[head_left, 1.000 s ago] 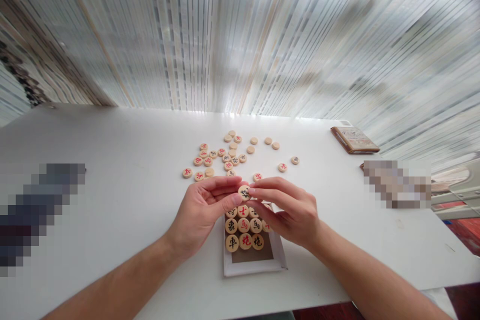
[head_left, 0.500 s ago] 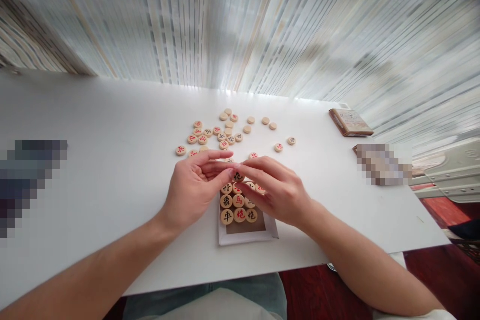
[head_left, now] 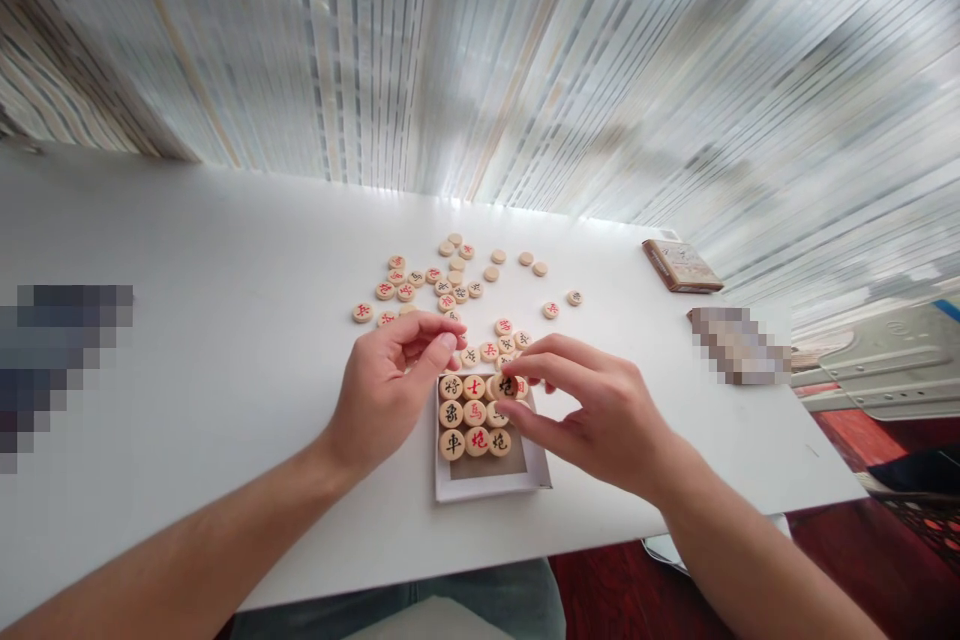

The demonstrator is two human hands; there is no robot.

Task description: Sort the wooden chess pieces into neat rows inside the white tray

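Observation:
My right hand (head_left: 592, 410) pinches a round wooden Chinese chess piece (head_left: 507, 386) with a black character between thumb and fingers. The piece is tilted over the upper right part of a shallow white box (head_left: 489, 495). Inside this box, pieces with red and black characters lie in rows, such as a red-marked piece (head_left: 477, 441) and a black-marked piece (head_left: 451, 444). My right fingers partly cover the back right pieces. My left hand (head_left: 382, 380) hovers by the box's back left corner, fingers loosely bent, with nothing visible in them.
More loose chess pieces (head_left: 446, 302) are scattered on the white table (head_left: 225, 320) beyond the box, some blank side up. A brown box (head_left: 682, 265) lies at the back right, near a blurred-out item (head_left: 739, 345). A striped curtain (head_left: 420, 50) hangs behind the table.
My hands have parted. The right hand has moved right and down with the black-marked piece, and the left has drawn away from it, its fingers more bent. The view has shifted slightly.

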